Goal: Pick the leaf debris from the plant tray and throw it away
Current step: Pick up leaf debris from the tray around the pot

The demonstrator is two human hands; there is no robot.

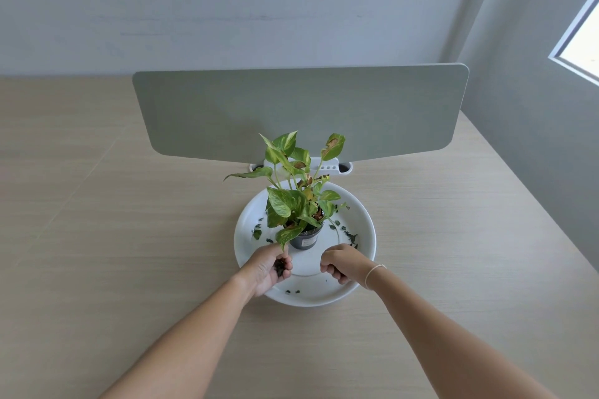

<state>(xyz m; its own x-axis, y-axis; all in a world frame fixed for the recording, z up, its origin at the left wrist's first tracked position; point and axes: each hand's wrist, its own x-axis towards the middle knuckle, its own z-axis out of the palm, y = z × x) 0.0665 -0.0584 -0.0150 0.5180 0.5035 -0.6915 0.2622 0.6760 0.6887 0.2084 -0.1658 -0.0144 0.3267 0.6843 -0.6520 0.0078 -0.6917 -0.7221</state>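
Leaf debris (351, 237) lies scattered over the white plant tray (363, 256): a few dark scraps to the left of the pot, a cluster to its right, and two small bits on the near rim just beside your left wrist. Your left hand (270, 269) is cupped, its fingers curled round a dark clump of scraps already gathered, right under a drooping leaf of the potted plant (296, 201). Your right hand (338, 261) hovers over the near part of the tray with its fingers curled in; whether it pinches a scrap you cannot tell from here. These bits look thin, light and limp, likely to cling to the glazed surface, so pinch each one at an edge with your fingertips or slide it to the rim first, and keep the cupped hand closed enough that nothing drifts out. The tray holds the small dark pot (305, 239) at its middle, and the plant's stems lean toward you, so reach round them rather than through. No bin shows on the table (129, 236).
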